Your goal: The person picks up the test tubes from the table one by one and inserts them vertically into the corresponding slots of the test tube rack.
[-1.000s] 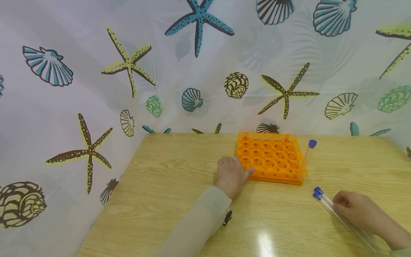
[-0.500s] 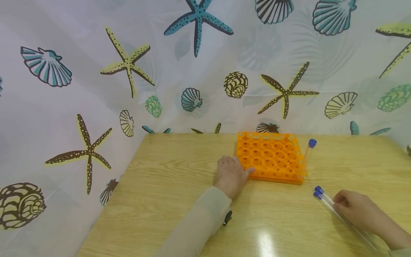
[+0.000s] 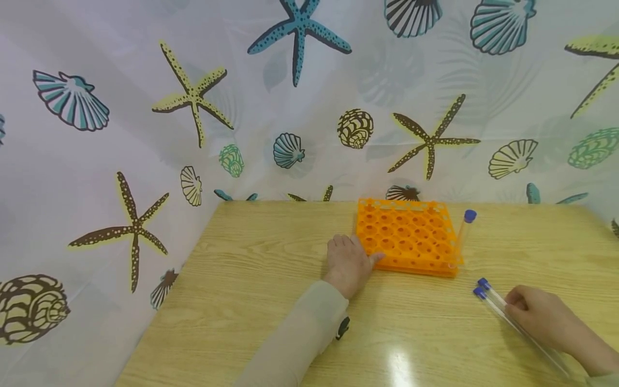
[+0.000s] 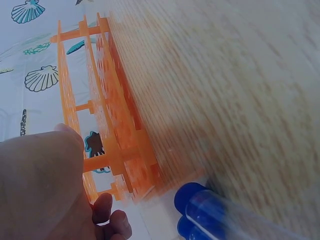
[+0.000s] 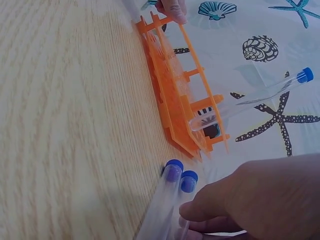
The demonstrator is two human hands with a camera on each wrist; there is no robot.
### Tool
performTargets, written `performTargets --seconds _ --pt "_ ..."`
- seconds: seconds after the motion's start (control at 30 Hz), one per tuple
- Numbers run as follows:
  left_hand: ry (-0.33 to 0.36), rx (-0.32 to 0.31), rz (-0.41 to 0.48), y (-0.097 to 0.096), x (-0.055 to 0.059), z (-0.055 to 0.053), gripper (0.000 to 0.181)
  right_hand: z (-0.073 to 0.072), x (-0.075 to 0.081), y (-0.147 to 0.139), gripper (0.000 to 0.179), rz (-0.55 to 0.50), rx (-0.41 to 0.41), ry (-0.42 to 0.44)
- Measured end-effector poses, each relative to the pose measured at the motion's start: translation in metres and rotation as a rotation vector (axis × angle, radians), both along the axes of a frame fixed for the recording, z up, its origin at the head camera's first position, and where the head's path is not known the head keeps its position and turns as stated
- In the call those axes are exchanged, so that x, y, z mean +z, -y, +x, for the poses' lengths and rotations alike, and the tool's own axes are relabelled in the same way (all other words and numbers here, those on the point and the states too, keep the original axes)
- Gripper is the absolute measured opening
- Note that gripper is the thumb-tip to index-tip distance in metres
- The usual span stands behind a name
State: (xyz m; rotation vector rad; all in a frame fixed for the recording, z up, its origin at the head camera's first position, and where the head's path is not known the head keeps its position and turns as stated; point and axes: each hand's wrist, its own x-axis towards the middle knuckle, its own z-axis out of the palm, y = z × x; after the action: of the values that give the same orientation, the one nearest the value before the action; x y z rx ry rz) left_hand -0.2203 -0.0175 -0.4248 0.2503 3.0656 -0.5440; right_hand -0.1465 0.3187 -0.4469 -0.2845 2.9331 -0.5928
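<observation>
An orange test tube rack stands toward the back of the table. My left hand holds its left end, thumb along the near edge. One blue-capped test tube stands slightly tilted in the rack's right end. My right hand is over two clear tubes lying at front right. It pinches the farther tube between thumb and fingers. The nearer tube lies alongside, its blue cap a little apart from the other cap. Blue-capped tubes also appear close up in the left wrist view.
The wood-grain table runs back to a white curtain printed with shells and starfish. My left forearm reaches across the table's front middle. A small black object shows at the left sleeve.
My right hand has shifted slightly right with the farther tube, and the two caps now stand farther apart. My left hand and the rack have stayed in place.
</observation>
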Motion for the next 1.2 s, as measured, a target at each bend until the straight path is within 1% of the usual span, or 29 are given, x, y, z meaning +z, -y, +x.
performTargets --seconds 0.2,0.37,0.57,0.87,1.2 --pt "0.005 0.0 0.02 0.0 -0.001 0.0 0.072 -0.001 0.003 -0.001 0.019 0.001 0.005 -0.024" --pt "0.002 0.001 0.032 0.0 0.0 -0.001 0.071 -0.005 0.008 0.0 0.017 -0.002 0.004 -0.053" --pt "-0.003 -0.007 0.033 0.0 0.002 -0.001 0.072 -0.009 0.011 0.0 0.016 0.006 -0.007 -0.075" --pt "-0.002 -0.005 0.004 0.0 0.001 0.0 0.072 -0.01 0.015 0.003 0.018 -0.006 -0.019 -0.086" --pt "-0.005 -0.003 0.011 0.0 0.0 0.001 0.071 -0.016 0.027 0.013 0.02 -0.026 -0.003 -0.134"
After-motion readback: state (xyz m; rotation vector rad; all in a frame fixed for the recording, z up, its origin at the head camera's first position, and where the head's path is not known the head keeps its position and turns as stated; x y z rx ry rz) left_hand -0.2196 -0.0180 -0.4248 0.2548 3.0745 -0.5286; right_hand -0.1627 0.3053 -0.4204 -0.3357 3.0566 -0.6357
